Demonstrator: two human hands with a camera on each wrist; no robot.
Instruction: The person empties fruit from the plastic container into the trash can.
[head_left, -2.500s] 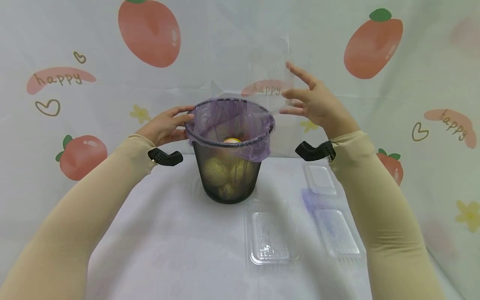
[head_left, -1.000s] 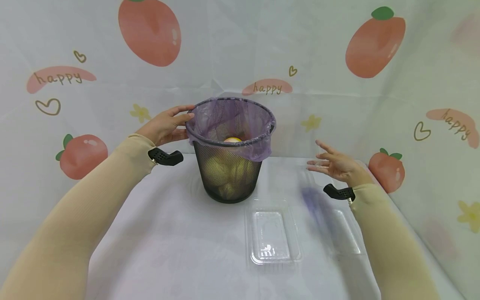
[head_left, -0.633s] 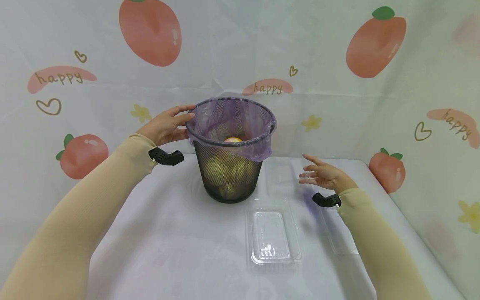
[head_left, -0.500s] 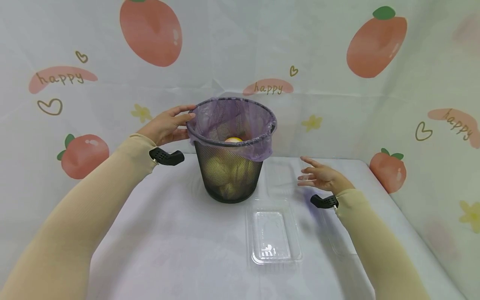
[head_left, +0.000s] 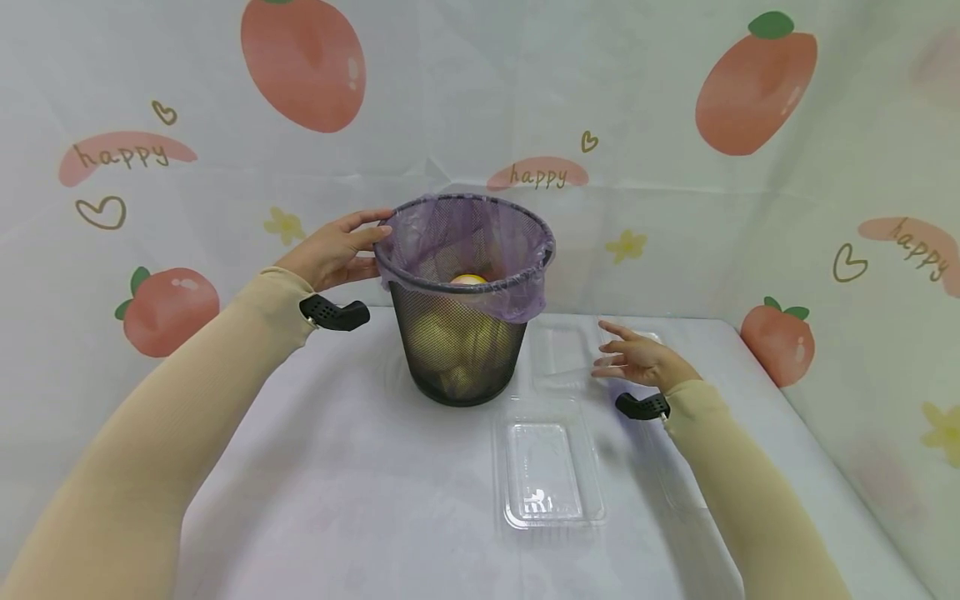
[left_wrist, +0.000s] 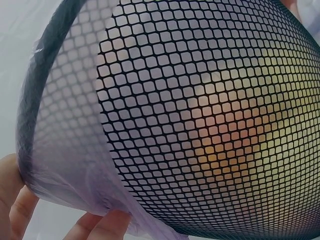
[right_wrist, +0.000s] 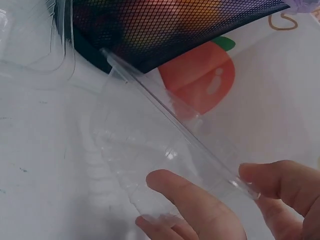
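Observation:
A black mesh wastebasket (head_left: 463,392) stands on the table, lined with a purple plastic bag (head_left: 521,302) folded over its rim. Rounded yellow and reddish fruit (head_left: 468,280) shows inside and through the mesh. My left hand (head_left: 330,252) grips the rim on the left side, its fingers against the bag in the left wrist view. To the right of the basket, my right hand (head_left: 640,360) pinches a clear plastic box (right_wrist: 165,140) by its edge. The box is tilted, close to the basket's base and low over the table.
Another clear plastic box (head_left: 542,475) lies on the white table in front of the basket. More clear plastic (head_left: 678,487) lies partly hidden beneath my right forearm. A fruit-print cloth (head_left: 420,100) hangs at the back and along the right side.
My right hand has come down from beside the basket's top, out to the right, then back left and lower with the clear box. My left hand has stayed at the rim.

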